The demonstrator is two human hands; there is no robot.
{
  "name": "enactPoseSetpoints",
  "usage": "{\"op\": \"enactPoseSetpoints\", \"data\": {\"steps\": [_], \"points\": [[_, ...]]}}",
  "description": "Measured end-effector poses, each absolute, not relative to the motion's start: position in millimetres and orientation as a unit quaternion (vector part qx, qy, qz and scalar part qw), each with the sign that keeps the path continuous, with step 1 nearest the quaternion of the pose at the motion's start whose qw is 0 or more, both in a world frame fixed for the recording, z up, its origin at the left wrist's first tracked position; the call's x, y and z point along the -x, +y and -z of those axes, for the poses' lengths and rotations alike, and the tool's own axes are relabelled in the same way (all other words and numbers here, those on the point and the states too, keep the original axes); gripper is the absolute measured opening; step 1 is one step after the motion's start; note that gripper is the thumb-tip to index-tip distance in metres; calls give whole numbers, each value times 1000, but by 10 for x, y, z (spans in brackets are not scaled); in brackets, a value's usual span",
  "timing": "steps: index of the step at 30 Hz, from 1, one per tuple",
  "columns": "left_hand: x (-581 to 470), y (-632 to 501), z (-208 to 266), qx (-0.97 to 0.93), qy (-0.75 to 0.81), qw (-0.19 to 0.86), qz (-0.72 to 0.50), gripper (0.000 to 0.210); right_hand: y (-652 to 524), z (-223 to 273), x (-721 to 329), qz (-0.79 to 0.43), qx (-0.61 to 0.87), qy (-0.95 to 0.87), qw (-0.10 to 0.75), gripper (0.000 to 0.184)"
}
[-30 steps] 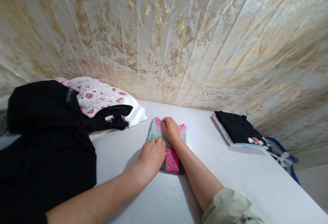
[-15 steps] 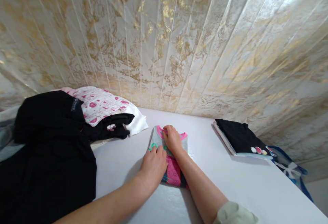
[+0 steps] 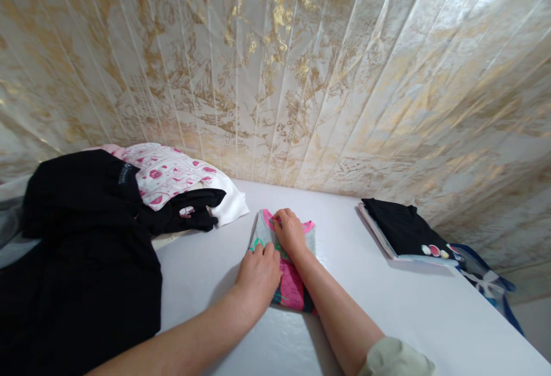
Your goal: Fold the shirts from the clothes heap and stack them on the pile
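Note:
A folded shirt (image 3: 293, 290) lies on the table in front of me, grey at the top with a pink neckband and a pink and dark print below. My left hand (image 3: 259, 275) rests on its left side, palm down, with the fingers slightly bent and lying on the cloth. Higher up, my right hand (image 3: 289, 231) lies over the neckband, its fingers resting loosely on the fabric and the thumb apart. Both hands are open and touch the shirt. My right forearm covers the shirt's right part.
To the left is a heap of loose clothes: a large black garment (image 3: 86, 261), a white and pink printed cloth (image 3: 172, 169) and a smaller black piece (image 3: 185, 212). A folded stack with a black garment (image 3: 400, 229) on top sits near the white table's (image 3: 387, 318) right edge, beside a blue-trimmed clear bag (image 3: 491, 278).
Both hands stay in the same place on the folded shirt. The view has shifted very slightly; nothing else has visibly moved.

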State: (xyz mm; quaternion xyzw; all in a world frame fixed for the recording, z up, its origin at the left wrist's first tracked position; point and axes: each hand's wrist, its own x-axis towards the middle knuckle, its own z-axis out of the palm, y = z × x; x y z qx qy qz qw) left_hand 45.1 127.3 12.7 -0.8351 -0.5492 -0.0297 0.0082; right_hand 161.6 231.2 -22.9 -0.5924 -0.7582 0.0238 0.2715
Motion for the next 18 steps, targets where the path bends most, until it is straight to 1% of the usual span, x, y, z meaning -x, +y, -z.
{"op": "enactPoseSetpoints", "data": {"steps": [9,18], "points": [[-446,1249,-120,838,-544,24,33,24,2287,203,-1645,-10,603,-758,247,18],[-446,1252,-160,838,-544,8,35,24,2285,214,-1644,-9,601,-766,229,26]]}}
